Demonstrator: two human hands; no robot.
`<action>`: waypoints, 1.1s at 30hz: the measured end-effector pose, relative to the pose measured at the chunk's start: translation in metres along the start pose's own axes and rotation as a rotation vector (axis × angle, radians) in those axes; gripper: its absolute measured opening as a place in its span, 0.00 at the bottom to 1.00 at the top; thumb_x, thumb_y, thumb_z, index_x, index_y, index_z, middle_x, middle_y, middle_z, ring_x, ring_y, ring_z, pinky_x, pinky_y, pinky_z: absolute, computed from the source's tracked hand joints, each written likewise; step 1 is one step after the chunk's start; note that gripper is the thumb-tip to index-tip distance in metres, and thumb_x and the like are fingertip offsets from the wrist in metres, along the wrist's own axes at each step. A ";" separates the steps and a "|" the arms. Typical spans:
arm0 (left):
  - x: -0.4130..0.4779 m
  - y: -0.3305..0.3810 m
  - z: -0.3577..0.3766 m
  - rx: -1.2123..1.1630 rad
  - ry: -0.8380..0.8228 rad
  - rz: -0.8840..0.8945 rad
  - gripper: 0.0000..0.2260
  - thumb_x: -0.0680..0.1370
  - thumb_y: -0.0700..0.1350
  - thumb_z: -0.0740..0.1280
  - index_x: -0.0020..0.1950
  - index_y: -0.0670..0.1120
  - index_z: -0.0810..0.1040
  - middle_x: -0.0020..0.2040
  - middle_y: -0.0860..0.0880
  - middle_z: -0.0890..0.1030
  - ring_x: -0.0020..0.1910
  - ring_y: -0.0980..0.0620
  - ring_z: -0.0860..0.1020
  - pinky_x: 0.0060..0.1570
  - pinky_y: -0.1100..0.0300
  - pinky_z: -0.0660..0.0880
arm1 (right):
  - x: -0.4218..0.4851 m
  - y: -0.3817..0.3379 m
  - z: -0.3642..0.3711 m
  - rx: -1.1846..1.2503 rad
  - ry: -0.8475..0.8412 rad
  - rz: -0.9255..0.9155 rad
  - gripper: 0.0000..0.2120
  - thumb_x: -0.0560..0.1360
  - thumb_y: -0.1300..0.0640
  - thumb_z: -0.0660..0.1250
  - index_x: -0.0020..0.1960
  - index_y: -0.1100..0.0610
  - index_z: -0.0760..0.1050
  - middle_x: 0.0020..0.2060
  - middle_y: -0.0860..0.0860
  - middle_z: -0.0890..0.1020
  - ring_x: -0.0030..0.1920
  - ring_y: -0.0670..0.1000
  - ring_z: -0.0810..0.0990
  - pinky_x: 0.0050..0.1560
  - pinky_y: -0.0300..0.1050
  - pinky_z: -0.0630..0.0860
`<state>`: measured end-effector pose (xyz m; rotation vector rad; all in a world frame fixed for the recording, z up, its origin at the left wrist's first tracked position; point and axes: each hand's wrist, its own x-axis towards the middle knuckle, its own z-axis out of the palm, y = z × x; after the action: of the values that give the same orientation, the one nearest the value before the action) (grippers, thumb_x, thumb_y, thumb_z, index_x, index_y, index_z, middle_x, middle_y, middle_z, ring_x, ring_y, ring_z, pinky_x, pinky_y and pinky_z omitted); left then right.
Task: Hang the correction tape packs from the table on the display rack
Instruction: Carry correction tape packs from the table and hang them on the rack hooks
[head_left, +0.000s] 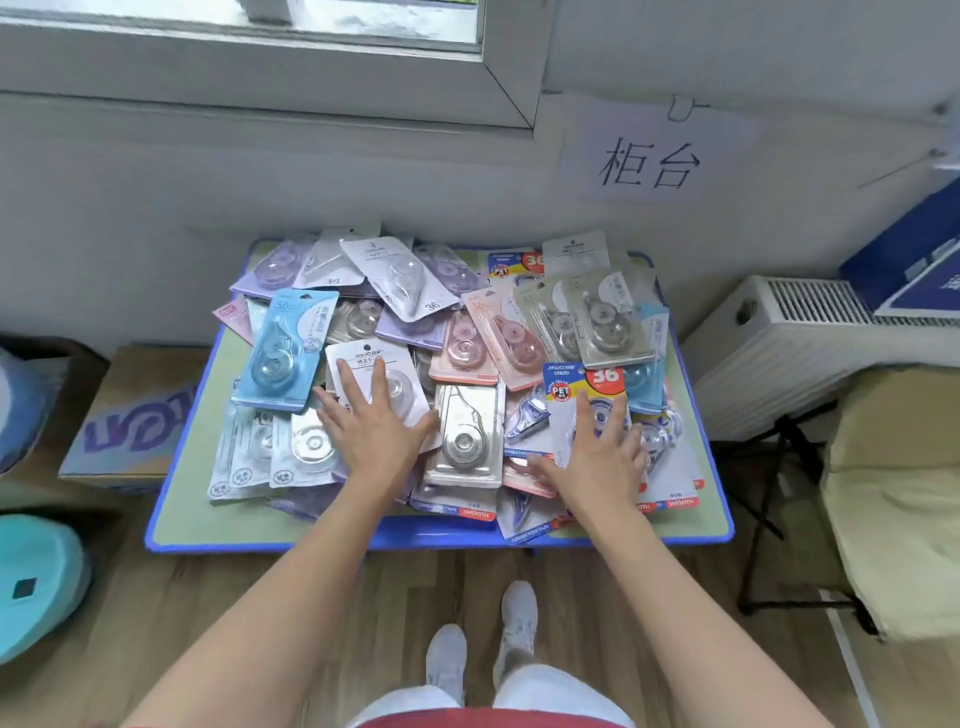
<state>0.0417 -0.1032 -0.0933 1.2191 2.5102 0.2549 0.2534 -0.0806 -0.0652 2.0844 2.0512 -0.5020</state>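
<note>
A heap of several correction tape packs (447, 338) in blue, purple, pink, grey and white blister cards covers a low blue-edged table (176, 519). My left hand (371, 426) lies flat with spread fingers on a white pack (400, 384) near the middle of the heap. My right hand (597, 452) rests flat, fingers straight, on a blue and yellow pack marked 36 (602, 379) at the front right. Neither hand grips anything. No display rack is in view.
A cardboard box (130, 415) stands left of the table, a teal stool (36, 577) at the near left. A white radiator (800, 338) and a beige folding chair (893, 493) stand to the right. A paper sign (649, 161) hangs on the wall behind.
</note>
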 end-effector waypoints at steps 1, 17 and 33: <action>0.001 0.001 0.001 -0.011 0.009 -0.014 0.42 0.72 0.65 0.66 0.78 0.54 0.47 0.78 0.44 0.39 0.75 0.34 0.39 0.73 0.44 0.40 | 0.001 0.001 0.001 -0.005 -0.002 -0.006 0.48 0.72 0.32 0.62 0.77 0.47 0.34 0.76 0.59 0.37 0.75 0.67 0.46 0.73 0.60 0.49; -0.008 0.008 -0.006 0.009 0.060 -0.023 0.42 0.70 0.60 0.71 0.77 0.51 0.53 0.78 0.43 0.40 0.76 0.38 0.42 0.73 0.46 0.47 | -0.005 0.018 -0.004 0.096 0.062 -0.050 0.43 0.74 0.38 0.64 0.77 0.45 0.41 0.76 0.59 0.45 0.75 0.63 0.51 0.72 0.56 0.53; -0.084 -0.025 -0.019 -0.075 0.055 0.286 0.41 0.72 0.59 0.70 0.78 0.53 0.51 0.78 0.46 0.44 0.76 0.38 0.44 0.72 0.44 0.48 | -0.096 0.025 0.016 0.267 0.217 -0.029 0.42 0.73 0.41 0.67 0.77 0.48 0.46 0.75 0.59 0.52 0.73 0.61 0.54 0.71 0.55 0.56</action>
<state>0.0648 -0.1850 -0.0645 1.5574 2.3414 0.4528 0.2767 -0.1765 -0.0483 2.3565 2.2433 -0.6083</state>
